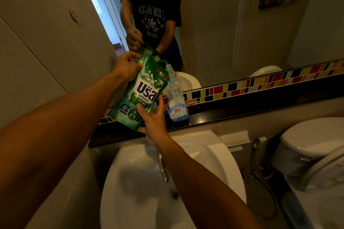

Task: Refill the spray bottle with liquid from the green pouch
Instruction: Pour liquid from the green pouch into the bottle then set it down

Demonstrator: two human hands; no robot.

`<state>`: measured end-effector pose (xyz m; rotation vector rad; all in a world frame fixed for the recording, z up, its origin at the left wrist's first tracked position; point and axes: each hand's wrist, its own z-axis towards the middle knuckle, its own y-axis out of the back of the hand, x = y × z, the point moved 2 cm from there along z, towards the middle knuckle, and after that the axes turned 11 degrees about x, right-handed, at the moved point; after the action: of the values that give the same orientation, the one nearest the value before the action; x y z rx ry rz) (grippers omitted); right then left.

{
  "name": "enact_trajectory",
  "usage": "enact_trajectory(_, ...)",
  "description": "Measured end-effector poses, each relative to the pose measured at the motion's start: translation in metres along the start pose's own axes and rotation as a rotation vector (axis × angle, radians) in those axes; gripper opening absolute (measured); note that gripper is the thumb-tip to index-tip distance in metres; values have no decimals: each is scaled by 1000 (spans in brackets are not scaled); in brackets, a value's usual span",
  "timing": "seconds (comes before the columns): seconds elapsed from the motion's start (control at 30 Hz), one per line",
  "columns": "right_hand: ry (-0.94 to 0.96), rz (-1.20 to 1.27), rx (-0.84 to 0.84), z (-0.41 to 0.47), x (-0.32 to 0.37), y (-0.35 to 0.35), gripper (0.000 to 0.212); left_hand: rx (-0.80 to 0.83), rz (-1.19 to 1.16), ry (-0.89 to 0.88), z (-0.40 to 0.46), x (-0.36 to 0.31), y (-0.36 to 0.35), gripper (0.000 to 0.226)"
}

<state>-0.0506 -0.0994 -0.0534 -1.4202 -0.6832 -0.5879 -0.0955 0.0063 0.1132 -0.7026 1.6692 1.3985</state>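
The green pouch with white and blue lettering is held tilted in front of the mirror, its top corner leaning right toward the bottle. My left hand pinches its upper left edge. My right hand supports its bottom right corner from below. The clear spray bottle, with no spray head on it and a blue and white label, stands upright on the dark ledge, just right of the pouch. A little blue liquid sits at its bottom.
A white sink with a metal tap lies below my hands. A white toilet and a hose sprayer are to the right. Above the ledge a mirror reflects a person.
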Motion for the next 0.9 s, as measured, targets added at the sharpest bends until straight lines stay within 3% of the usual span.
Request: enact_trajectory(0.9, 16, 70, 2, 3, -4, -5, 90, -5, 29, -15, 7, 0, 3, 30)
